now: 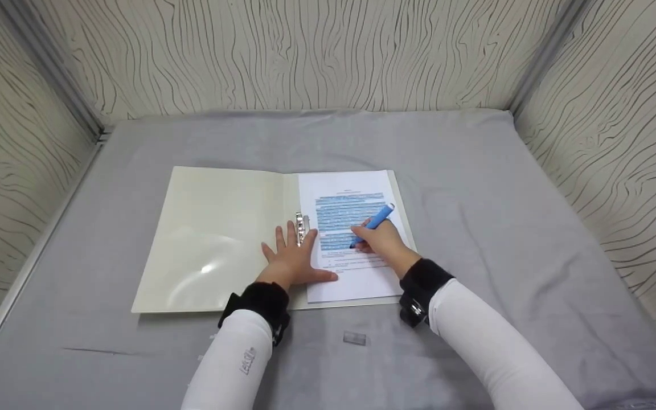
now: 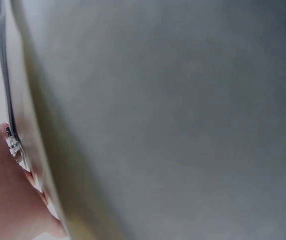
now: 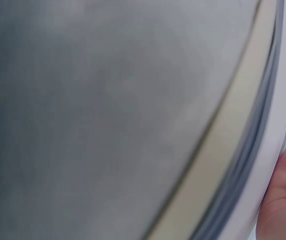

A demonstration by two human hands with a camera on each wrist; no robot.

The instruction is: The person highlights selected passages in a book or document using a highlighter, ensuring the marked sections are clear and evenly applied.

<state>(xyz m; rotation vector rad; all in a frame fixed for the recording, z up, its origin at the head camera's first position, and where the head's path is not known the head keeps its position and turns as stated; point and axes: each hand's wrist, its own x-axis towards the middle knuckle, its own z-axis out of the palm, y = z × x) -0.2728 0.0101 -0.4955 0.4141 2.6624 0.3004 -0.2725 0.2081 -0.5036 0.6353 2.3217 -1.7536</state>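
A cream ring binder point(image 1: 220, 228) lies spread flat, with printed paper point(image 1: 339, 287) on its right side. Blue highlighting covers most of the text lines on the top sheet. My right hand point(image 1: 388, 242) pinches a blue marker point(image 1: 381, 216), its dark tip down at the lower end of the blue block; the tip also shows at the right edge of the right wrist view. With fingers spread, my left hand point(image 1: 294, 259) rests across the binder's spine and the sheet's left margin, beside the metal ring clasp point(image 1: 300, 228).
A small clear plastic piece point(image 1: 355, 338) lies on the grey cloth point(image 1: 476, 228) in front of the binder. Patterned panels point(image 1: 316, 57) with metal posts enclose the table at the back and both sides. Both wrists wear black straps over white sleeves.
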